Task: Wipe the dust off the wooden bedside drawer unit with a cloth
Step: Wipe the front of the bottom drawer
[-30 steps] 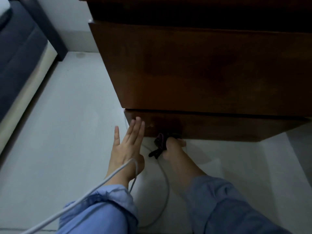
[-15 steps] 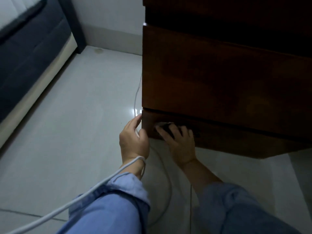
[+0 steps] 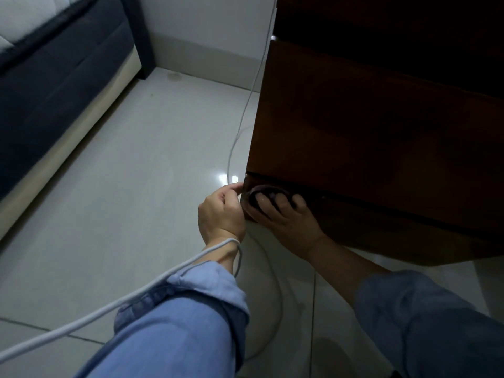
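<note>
Head view: the right hand (image 3: 283, 222) presses a dark cloth (image 3: 266, 193) against the lowest front of the wooden drawer unit (image 3: 368, 137), fingers spread over it; the left hand (image 3: 221, 214), fingers curled, touches the unit's corner beside a white cable (image 3: 81, 321)

Dark brown wooden bedside drawer unit (image 3: 381, 137) stands on pale tiled floor, glossy drawer fronts stacked, narrow bottom panel set back beneath. Your dark crumpled cloth (image 3: 266, 192) pressed flat against that bottom panel at unit's left front corner, mostly covered by fingers.
</note>
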The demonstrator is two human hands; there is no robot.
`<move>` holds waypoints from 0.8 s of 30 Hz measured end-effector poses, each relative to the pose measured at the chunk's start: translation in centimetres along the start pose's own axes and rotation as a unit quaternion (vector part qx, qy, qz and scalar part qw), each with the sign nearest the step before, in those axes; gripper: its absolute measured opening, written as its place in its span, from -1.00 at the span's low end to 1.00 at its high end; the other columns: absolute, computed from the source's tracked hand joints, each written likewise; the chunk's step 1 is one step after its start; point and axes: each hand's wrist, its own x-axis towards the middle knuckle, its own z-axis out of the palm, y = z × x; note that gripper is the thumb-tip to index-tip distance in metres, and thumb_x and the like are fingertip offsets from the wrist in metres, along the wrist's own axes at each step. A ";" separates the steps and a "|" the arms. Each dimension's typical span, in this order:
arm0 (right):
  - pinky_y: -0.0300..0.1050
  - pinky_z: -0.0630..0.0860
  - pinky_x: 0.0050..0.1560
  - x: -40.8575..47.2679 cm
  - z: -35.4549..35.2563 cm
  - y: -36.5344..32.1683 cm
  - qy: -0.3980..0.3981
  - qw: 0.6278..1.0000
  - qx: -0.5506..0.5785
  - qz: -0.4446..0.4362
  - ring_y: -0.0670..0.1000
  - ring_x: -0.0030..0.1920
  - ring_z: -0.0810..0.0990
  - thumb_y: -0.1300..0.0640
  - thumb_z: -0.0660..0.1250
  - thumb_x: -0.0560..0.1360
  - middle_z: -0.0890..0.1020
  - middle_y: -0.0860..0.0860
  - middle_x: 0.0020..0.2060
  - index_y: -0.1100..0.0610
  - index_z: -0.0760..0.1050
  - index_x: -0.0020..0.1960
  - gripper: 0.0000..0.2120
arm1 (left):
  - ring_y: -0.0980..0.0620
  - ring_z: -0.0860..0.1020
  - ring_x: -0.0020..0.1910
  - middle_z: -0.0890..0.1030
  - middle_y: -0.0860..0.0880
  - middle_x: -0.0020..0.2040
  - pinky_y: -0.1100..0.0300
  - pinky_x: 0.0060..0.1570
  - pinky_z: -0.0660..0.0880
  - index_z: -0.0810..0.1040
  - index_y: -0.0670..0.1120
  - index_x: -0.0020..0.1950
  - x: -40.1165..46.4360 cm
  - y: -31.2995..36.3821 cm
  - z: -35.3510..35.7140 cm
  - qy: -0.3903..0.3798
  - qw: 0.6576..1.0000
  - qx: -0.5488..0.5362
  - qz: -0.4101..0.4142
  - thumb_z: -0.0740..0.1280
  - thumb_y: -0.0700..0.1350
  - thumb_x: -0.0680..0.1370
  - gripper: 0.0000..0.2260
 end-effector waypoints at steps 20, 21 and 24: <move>0.08 0.23 0.37 -6.1 -4.0 -2.5 -0.526 0.718 0.333 0.312 0.19 0.42 0.21 0.19 0.17 0.53 0.22 0.09 0.46 0.01 0.06 0.52 -0.39 | -0.10 0.46 0.32 0.52 -0.14 0.34 0.24 0.14 0.34 0.45 -0.14 0.38 -6.4 -3.1 -0.4 -0.216 0.955 0.133 -0.152 0.22 -0.16 0.57 -0.63; 0.09 0.27 0.38 -6.6 -5.1 -1.9 -0.516 0.638 0.409 0.400 0.19 0.41 0.23 0.26 0.18 0.51 0.21 0.08 0.46 -0.01 0.04 0.52 -0.36 | -0.11 0.42 0.36 0.48 -0.15 0.38 0.23 0.20 0.32 0.42 -0.16 0.41 -7.0 -3.2 -0.5 -0.251 0.939 0.164 -0.172 0.21 -0.15 0.58 -0.62; 0.09 0.53 0.13 -6.6 -8.9 0.9 -0.365 0.412 0.592 0.589 0.11 0.08 0.52 0.36 0.22 0.51 0.41 0.10 0.31 -0.01 0.24 0.43 -0.44 | -0.16 0.47 0.30 0.51 -0.18 0.33 0.12 0.30 0.38 0.47 -0.16 0.35 -8.7 -1.4 -1.0 -0.312 0.909 0.163 -0.223 0.24 -0.06 0.59 -0.64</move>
